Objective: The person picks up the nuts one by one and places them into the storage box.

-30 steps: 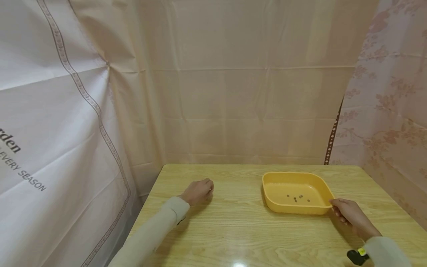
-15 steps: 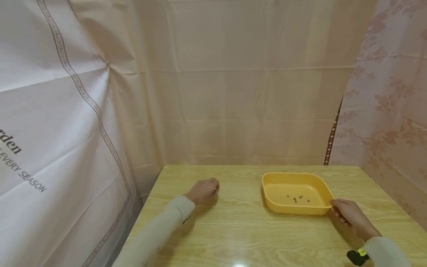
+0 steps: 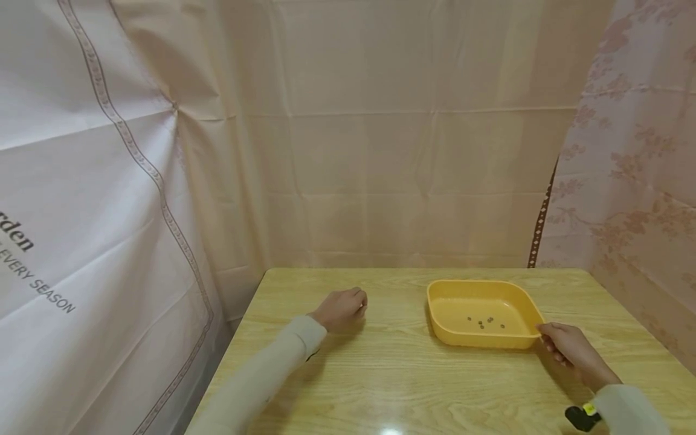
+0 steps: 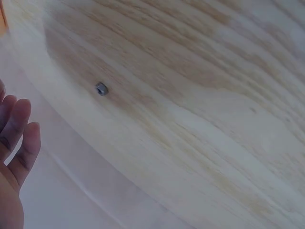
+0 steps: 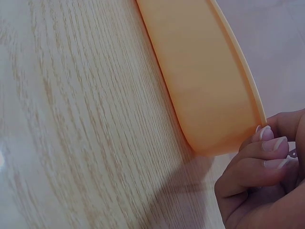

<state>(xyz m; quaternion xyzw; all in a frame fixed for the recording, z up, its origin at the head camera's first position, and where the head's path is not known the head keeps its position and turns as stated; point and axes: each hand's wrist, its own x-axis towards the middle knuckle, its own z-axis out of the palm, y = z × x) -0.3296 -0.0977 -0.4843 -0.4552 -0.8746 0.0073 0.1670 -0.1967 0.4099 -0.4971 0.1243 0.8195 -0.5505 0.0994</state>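
Note:
A yellow plastic tray (image 3: pixel 484 342) stands on the wooden table, several small nuts (image 3: pixel 481 322) lying on its floor. At its near right corner my right hand (image 3: pixel 573 350) grips the rim, thumb and fingers pinching the wall (image 5: pixel 195 71) in the right wrist view. My left hand (image 3: pixel 341 309) is over the table, left of the tray and apart from it. In the left wrist view, one grey nut (image 4: pixel 101 88) lies on the wood, away from the loosely bent fingers (image 4: pixel 20 117). The left thumb and index tip are mostly hidden, and whether they pinch anything does not show.
The light wooden table (image 3: pixel 380 368) ends at a far edge by a hanging beige cloth (image 3: pixel 408 151). More cloth hangs at the left (image 3: pixel 109 241) and right (image 3: pixel 647 181). A black device with a yellow label (image 3: pixel 584 417) sits at the right wrist.
My left hand has moved steadily to the right toward the tray. The right hand, the tray and the nuts inside have stayed put.

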